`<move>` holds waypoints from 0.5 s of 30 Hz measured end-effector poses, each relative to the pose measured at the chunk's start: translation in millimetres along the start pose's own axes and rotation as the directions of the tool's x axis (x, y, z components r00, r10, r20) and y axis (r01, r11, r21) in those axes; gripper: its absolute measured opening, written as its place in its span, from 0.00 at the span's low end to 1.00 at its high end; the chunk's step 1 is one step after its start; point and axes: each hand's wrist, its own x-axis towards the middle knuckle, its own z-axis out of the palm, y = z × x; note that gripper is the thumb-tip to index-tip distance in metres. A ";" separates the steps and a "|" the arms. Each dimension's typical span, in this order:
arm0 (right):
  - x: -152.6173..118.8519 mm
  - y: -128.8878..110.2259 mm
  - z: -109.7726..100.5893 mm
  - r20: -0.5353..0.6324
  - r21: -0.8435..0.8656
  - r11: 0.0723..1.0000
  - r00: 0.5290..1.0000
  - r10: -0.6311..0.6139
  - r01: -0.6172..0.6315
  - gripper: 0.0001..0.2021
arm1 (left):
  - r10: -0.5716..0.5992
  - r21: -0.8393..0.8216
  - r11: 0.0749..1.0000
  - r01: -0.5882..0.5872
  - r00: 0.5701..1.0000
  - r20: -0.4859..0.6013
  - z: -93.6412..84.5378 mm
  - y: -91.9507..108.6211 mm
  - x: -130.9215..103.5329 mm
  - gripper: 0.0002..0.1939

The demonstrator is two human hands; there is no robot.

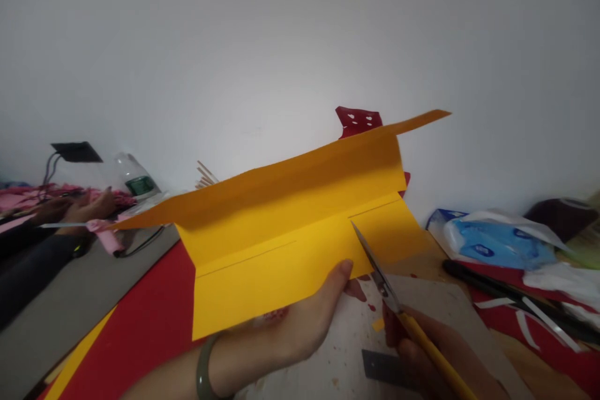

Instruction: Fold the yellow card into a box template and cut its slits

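A folded sheet of yellow paper is held up in front of me, its far side bent upward and a narrow strip jutting to the right. Two thin dark lines run along it near the fold. My left hand grips its near edge, thumb on top and fingers underneath. In my right hand are scissors, their upper blade lying over the paper with the tip near the right line. The other blade is mostly hidden. Along that hand runs a yellow shaft; whether it belongs to the scissors I cannot tell.
Red cut paper leans against the wall behind. A blue packet, a black rod-like tool and white strips lie right. At left are another person's hands, a pink glue gun and a bottle.
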 end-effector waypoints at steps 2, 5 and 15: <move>-0.6 -6.9 -4.4 0.035 0.021 1.000 0.999 -0.014 0.014 0.26 | -0.036 0.014 0.999 0.035 0.999 0.033 0.7 0.9 -3.1 0.28; -0.6 -14.7 -10.1 0.066 0.039 0.999 0.998 -0.021 0.018 0.23 | -0.062 -0.002 0.998 0.062 0.997 0.047 3.2 5.2 -6.5 0.27; -0.3 -25.9 -17.8 0.156 0.137 0.990 0.988 0.018 -0.040 0.22 | -0.072 -0.050 0.996 0.079 0.989 0.126 6.2 9.2 -6.0 0.27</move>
